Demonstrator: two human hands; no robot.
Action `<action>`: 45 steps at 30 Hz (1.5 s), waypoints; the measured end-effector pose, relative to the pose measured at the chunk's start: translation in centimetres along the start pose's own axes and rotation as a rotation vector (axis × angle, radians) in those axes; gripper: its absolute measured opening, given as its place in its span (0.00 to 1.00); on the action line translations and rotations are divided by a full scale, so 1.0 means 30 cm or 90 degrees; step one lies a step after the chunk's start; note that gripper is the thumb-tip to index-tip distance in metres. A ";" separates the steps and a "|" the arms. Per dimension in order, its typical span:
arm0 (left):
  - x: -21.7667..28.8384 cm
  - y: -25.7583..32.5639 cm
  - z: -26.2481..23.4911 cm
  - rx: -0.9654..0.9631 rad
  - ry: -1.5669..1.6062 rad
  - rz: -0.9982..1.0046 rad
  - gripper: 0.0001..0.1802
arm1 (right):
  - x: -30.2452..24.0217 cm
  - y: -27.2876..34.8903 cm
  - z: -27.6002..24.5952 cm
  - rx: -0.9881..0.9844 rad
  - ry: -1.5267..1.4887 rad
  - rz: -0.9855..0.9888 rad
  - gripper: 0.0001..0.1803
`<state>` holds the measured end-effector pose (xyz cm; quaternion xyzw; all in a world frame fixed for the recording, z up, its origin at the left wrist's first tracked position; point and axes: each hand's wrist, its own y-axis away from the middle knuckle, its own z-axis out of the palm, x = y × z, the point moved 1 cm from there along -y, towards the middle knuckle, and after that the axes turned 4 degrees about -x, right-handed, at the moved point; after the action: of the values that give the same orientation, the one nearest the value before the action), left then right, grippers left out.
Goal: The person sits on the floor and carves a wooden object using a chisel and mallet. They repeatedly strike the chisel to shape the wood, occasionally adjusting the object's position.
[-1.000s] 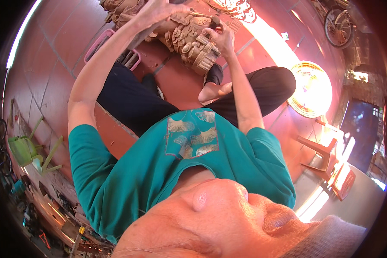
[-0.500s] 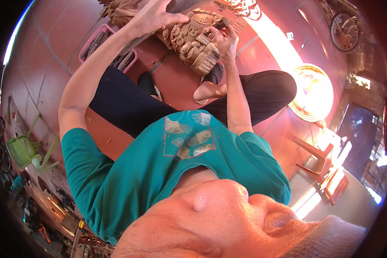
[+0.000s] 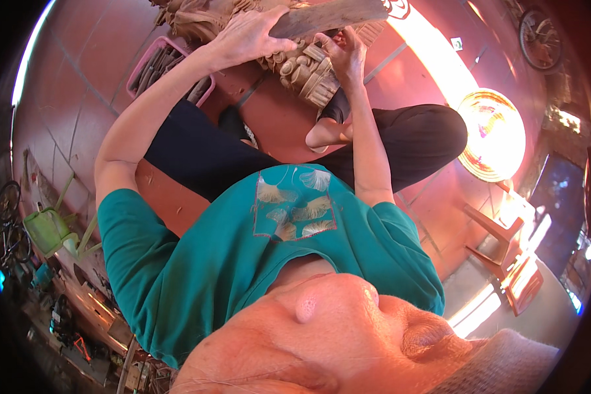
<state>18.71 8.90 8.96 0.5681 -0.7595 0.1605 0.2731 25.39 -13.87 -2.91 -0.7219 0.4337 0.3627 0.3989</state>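
Note:
My left hand [image 3: 253, 38] is closed round one end of a flat, weathered wooden bar [image 3: 331, 18], which reaches right above the carving. On the floor ahead of my legs lies a brown wooden carving [image 3: 308, 75] with deep scrolls and ridges; the bar and my hands cover part of it. At its right side my right hand [image 3: 348, 56] has its fingers bent in a pinch. They hold a short dark tool, mostly hidden now by the bar and fingers.
A pink basket [image 3: 209, 88] of long dark pieces stands left of the carving. My crossed legs [image 3: 207, 154] frame the near floor. To the right are a round woven tray [image 3: 492, 134] in sunlight, a wooden stool [image 3: 496, 230] and a wheel [image 3: 540, 39]. A green watering can [image 3: 49, 231] sits far left.
My left hand has brought the wooden bar right and nearer, so it now crosses above the carving close to my right hand. My right hand stays at the carving. The view has shifted slightly.

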 end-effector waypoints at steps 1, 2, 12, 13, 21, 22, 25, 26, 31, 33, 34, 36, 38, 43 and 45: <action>0.016 0.009 -0.004 0.027 0.025 0.012 0.40 | 0.000 0.002 0.000 -0.008 -0.004 0.006 0.18; 0.028 0.016 -0.002 0.055 0.050 0.024 0.40 | -0.009 0.002 0.002 -0.006 -0.041 0.000 0.18; 0.034 0.028 0.014 -0.009 0.001 -0.043 0.41 | -0.005 0.022 -0.009 0.042 -0.128 -0.013 0.14; 0.032 0.035 0.015 0.024 0.032 -0.010 0.41 | 0.013 0.020 -0.022 0.067 -0.198 0.020 0.14; 0.006 0.079 0.005 0.075 0.077 -0.016 0.43 | -0.019 0.051 -0.080 0.063 -0.227 0.087 0.13; 0.002 0.080 0.007 0.077 0.074 -0.009 0.43 | -0.023 0.054 -0.075 0.058 -0.212 0.080 0.13; -0.001 0.092 0.009 0.087 0.063 0.008 0.44 | -0.046 0.058 -0.060 0.045 -0.295 0.070 0.18; 0.001 0.096 0.011 0.090 0.060 0.015 0.45 | -0.048 0.060 -0.059 0.041 -0.320 0.077 0.19; 0.034 0.108 -0.007 0.075 0.064 -0.044 0.46 | -0.029 0.054 -0.057 0.029 -0.228 0.058 0.18; 0.034 0.110 -0.004 0.119 0.023 -0.014 0.46 | -0.045 0.056 -0.057 0.026 -0.176 0.046 0.17; 0.021 0.106 0.011 0.165 -0.010 0.029 0.45 | -0.047 0.057 -0.061 0.023 -0.129 0.032 0.16; 0.033 0.101 0.010 0.190 -0.023 0.073 0.44 | -0.068 0.057 -0.068 0.021 -0.103 0.026 0.15; 0.059 0.099 0.001 0.152 0.018 0.076 0.44 | -0.090 0.055 -0.074 0.023 -0.146 0.039 0.15; 0.078 0.103 0.006 0.136 0.038 0.057 0.44 | -0.056 0.063 -0.076 0.011 -0.126 0.013 0.15; 0.081 0.101 0.009 0.159 0.022 0.078 0.44 | -0.047 0.065 -0.074 0.013 -0.152 0.023 0.15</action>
<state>15.26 7.79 10.38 0.5473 -0.7620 0.2803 0.2032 23.49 -15.97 -1.25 -0.6619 0.3998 0.4486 0.4482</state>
